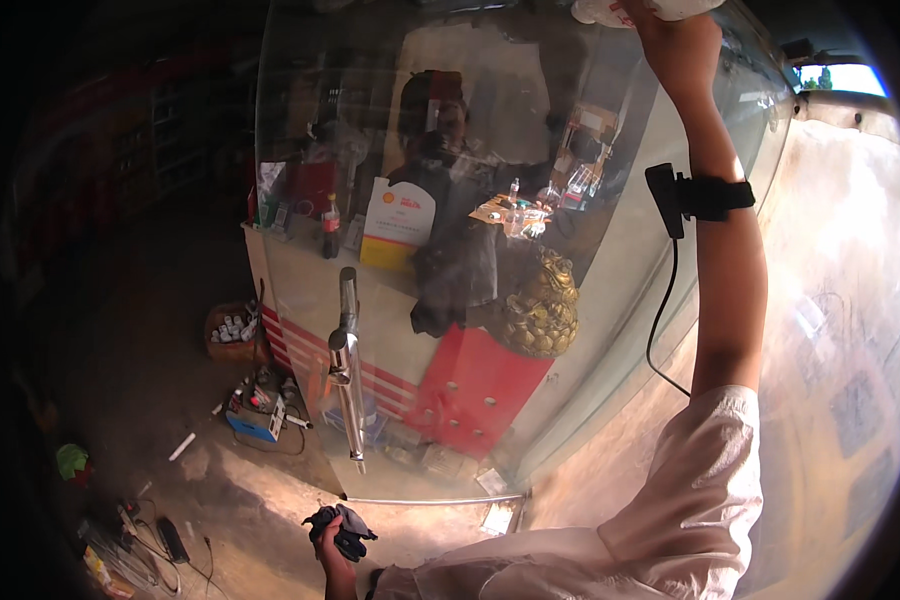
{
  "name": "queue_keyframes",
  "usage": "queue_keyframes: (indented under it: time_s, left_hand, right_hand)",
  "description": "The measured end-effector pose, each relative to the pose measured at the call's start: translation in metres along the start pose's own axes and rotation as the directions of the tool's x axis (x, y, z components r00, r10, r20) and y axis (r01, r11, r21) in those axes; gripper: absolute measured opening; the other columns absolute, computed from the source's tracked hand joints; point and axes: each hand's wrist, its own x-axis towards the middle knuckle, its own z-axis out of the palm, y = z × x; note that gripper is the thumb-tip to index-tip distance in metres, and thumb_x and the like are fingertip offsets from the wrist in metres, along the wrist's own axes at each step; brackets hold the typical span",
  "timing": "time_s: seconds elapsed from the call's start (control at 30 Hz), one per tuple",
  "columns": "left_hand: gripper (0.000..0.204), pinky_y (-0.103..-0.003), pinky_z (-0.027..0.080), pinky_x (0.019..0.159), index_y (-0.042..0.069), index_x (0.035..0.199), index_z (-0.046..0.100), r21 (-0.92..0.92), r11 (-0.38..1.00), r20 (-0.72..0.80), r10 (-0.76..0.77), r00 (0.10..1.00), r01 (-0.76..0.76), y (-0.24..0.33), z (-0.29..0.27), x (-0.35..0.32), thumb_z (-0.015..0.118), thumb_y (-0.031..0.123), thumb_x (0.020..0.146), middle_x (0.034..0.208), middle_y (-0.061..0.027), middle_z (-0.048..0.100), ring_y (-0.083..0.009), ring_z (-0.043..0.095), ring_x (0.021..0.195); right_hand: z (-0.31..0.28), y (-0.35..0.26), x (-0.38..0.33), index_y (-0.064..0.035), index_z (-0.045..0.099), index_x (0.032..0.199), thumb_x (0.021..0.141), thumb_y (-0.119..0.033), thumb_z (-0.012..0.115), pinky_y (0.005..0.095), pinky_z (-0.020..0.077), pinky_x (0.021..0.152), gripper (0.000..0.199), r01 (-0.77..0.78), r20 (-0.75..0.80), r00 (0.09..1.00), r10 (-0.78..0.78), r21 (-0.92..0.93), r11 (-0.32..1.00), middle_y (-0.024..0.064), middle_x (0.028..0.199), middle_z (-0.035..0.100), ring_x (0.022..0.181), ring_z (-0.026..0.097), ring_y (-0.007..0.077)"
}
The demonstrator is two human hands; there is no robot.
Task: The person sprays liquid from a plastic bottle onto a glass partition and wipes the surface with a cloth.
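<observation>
While the right arm [725,270] reaches almost straight up beside the glass pane [370,150], a black strap [722,198] circling it near the wrist, the right hand [678,45] meets a white cloth [598,11] at the upper edge. The picture cuts off those fingers, so I cannot tell how tightly they close; the cloth shows beneath and beside them. Low down, the left hand [333,547] is raised, fingers curled around a dark bundle [350,530], probably cloth, which spills over their tips. On the floor, a brown basket [232,351] contains small white items [234,328], and a blue box [254,427] holds mixed objects [260,397]. Behind the pane, a red-labelled bottle [331,228] contains dark liquid.
</observation>
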Motion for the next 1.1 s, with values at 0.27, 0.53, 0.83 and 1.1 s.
queue_keyframes:
  time_s: [0.27, 0.53, 0.83, 1.1]
  left_hand:
    - [0.025, -0.033, 0.054, 0.079, 0.003, 0.102, 0.067, 0.103, 0.990, 0.042, -0.099, 0.994, 0.094, 0.016, 0.023, -0.024, 0.063, 0.015, 0.081, 0.096, -0.0067, 0.068, -0.0211, 0.068, 0.089]
    - [0.012, -0.027, 0.046, 0.059, 0.006, 0.084, 0.056, -0.048, 0.986, 0.198, -0.150, 0.969, 0.162, 0.008, 0.039, -0.020, 0.053, 0.010, 0.096, 0.077, -0.0075, 0.059, -0.0155, 0.054, 0.063]
    - [0.015, -0.020, 0.030, 0.035, 0.011, 0.084, 0.057, 0.031, 0.960, 0.153, -0.280, 0.948, 0.278, 0.022, 0.073, -0.032, 0.054, 0.014, 0.098, 0.063, -0.0015, 0.051, -0.0062, 0.037, 0.041]
    - [0.013, -0.019, 0.024, 0.029, 0.014, 0.084, 0.057, 0.047, 0.971, 0.112, -0.238, 0.965, 0.234, 0.005, 0.065, -0.019, 0.058, 0.018, 0.096, 0.057, -0.0008, 0.050, -0.0048, 0.032, 0.034]
  right_hand:
    - [-0.056, 0.108, -0.034, 0.0004, 0.069, 0.092, 0.085, -0.017, 0.077, 0.0311, 0.0515, 0.061, 0.020, -0.255, -0.134, 0.953, 0.272, 0.133, 0.958, 0.0080, 0.076, 0.072, 0.066, 0.068, 0.0181]
    - [-0.052, 0.130, -0.041, 0.0011, 0.064, 0.111, 0.080, -0.010, 0.082, 0.0318, 0.0555, 0.067, 0.037, -0.271, -0.034, 0.951, 0.307, 0.386, 0.882, 0.0062, 0.089, 0.071, 0.077, 0.069, 0.0184]
    - [-0.056, 0.108, -0.018, -0.0004, 0.070, 0.099, 0.083, -0.026, 0.077, 0.0392, 0.0538, 0.068, 0.031, -0.151, -0.127, 0.982, 0.140, -0.082, 0.985, 0.0144, 0.083, 0.074, 0.077, 0.072, 0.0273]
    - [-0.044, 0.100, -0.008, -0.0017, 0.072, 0.092, 0.084, -0.028, 0.076, 0.0396, 0.0535, 0.066, 0.028, -0.351, -0.081, 0.926, 0.369, 0.178, 0.919, 0.0144, 0.077, 0.073, 0.073, 0.073, 0.0275]
